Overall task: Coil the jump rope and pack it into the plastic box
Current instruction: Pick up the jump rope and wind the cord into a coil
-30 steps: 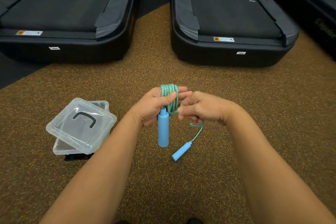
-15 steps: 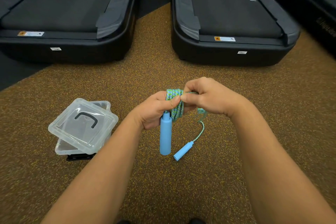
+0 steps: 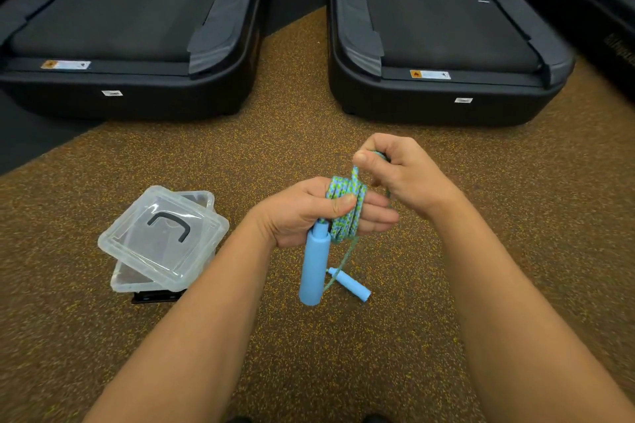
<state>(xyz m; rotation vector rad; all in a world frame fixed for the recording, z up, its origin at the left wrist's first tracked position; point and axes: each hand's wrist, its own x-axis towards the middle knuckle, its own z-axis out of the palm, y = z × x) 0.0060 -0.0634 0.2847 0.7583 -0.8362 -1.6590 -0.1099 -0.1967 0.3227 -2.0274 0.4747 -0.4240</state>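
A blue-green braided jump rope (image 3: 345, 204) is coiled around the fingers of my left hand (image 3: 302, 213), whose thumb presses on the coil. One blue handle (image 3: 313, 268) hangs straight down from that hand. My right hand (image 3: 395, 172) pinches a strand of the rope just above and right of the coil. The second blue handle (image 3: 350, 284) dangles low on a short free length of rope. The clear plastic box (image 3: 129, 276) sits on the floor to the left, its lid (image 3: 165, 233) with a dark handle lying askew on top.
Two black treadmills, one at back left (image 3: 130, 27) and one at back right (image 3: 439, 38), have their ends facing me. A speckled brown rubber floor (image 3: 343, 354) lies under my arms. A small black object (image 3: 154, 295) sticks out beneath the box.
My right hand has carried the rope strand from below the coil up over it and to the right. The free rope has shortened and the loose handle has risen and swung.
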